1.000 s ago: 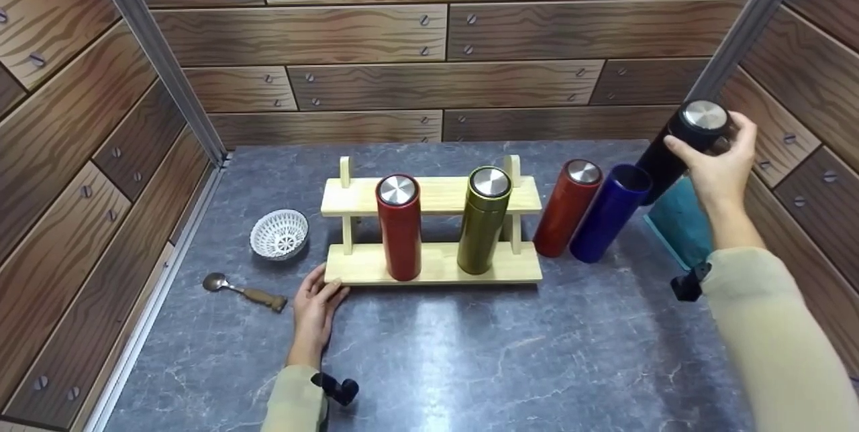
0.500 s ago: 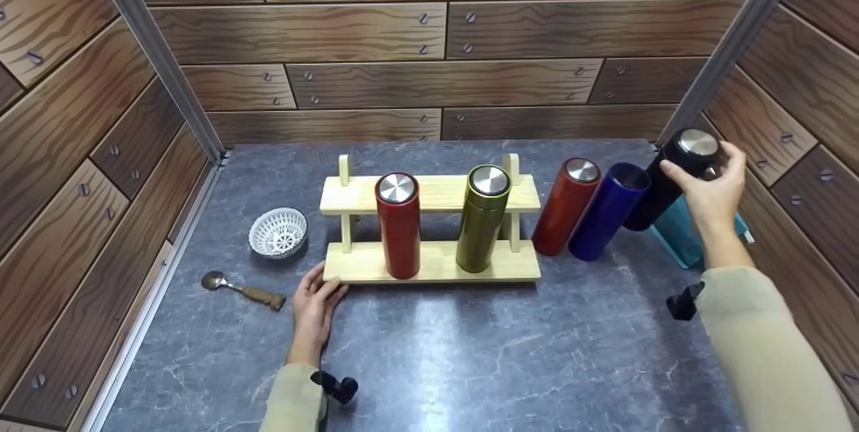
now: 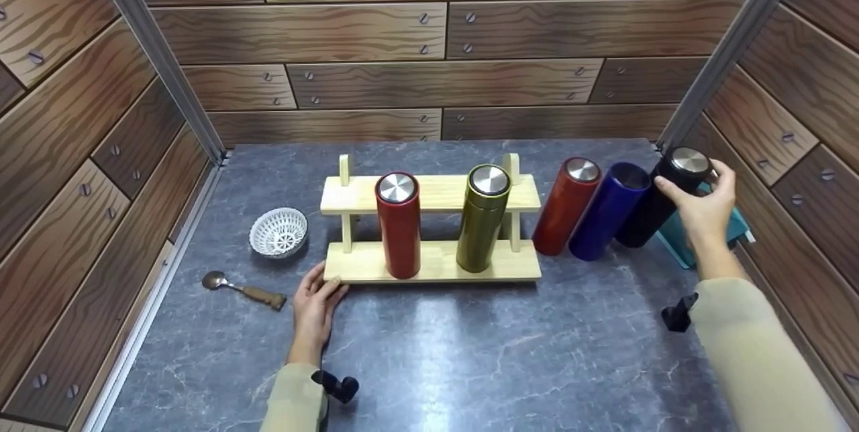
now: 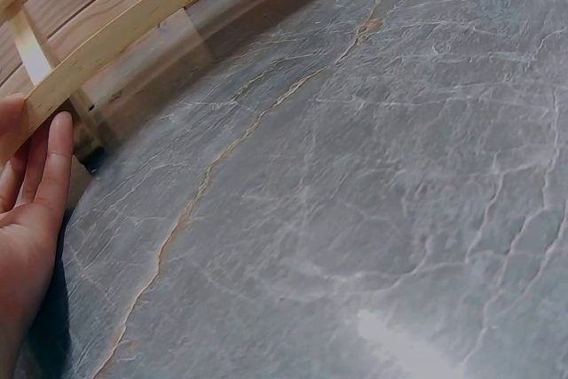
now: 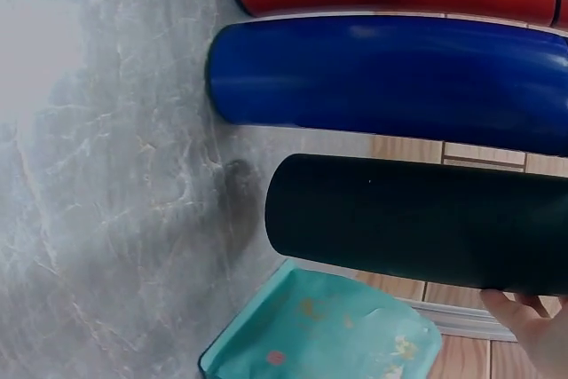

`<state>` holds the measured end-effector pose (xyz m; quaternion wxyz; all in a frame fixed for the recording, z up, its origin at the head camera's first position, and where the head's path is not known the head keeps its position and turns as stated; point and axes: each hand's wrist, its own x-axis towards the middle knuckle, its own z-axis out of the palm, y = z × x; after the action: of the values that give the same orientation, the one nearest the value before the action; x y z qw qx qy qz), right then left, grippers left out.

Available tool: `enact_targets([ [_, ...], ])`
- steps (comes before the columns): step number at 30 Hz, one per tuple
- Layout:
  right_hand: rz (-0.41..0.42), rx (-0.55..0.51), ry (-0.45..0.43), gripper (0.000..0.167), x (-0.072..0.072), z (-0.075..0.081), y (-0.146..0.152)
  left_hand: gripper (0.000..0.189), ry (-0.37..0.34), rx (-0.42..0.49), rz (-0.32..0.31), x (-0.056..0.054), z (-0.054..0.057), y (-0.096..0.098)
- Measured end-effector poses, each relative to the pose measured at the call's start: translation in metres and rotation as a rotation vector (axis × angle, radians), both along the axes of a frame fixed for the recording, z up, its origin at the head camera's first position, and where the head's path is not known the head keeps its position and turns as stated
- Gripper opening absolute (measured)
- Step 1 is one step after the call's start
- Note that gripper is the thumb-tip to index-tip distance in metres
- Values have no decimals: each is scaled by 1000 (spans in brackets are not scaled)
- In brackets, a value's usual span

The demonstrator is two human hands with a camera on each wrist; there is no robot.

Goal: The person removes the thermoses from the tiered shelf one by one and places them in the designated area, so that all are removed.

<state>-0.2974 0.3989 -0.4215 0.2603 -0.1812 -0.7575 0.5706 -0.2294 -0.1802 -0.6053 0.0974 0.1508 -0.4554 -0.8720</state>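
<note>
Flask (image 3: pixel 649 210), black, lower than before, beside blue bottle (image 3: pixel 609 212)

You have two red bottles (image 3: pixel 401 237), one gold bottle (image 3: pixel 480 237), one blue bottle (image 3: pixel 607 217) and one black bottle (image 3: pixel 654 210), so that makes five bottles in all. Two of them are on your one wooden rack (image 3: pixel 439 259), and three are off it. The rack has two shelves (image 3: pixel 439 194). You can count four shiny silver tops (image 3: pixel 490 181). There is one white bowl (image 3: pixel 278 236), one spoon (image 3: pixel 258 295), one blue-green bag (image 5: pixel 324 330) and one table (image 3: pixel 510 351). You have two hands, one left hand (image 3: pixel 313 310) and one right hand (image 3: pixel 703 210), and two small black cameras (image 3: pixel 678 314).
</note>
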Motion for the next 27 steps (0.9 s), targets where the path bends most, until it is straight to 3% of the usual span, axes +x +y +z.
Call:
enact_targets([
  [7,-16,-44,-8,84,1,-14,1,55,-1,-6,-5,0,0,-1],
  [14,-6,-21,-1,82,3,-26,-1,56,4,8,-9,0,0,-1],
  [19,-25,-28,42,78,2,-31,-2,55,1,2,-9,1,-1,-1],
  [27,-13,-30,28,77,1,-32,-1,53,10,11,-9,0,0,-1],
])
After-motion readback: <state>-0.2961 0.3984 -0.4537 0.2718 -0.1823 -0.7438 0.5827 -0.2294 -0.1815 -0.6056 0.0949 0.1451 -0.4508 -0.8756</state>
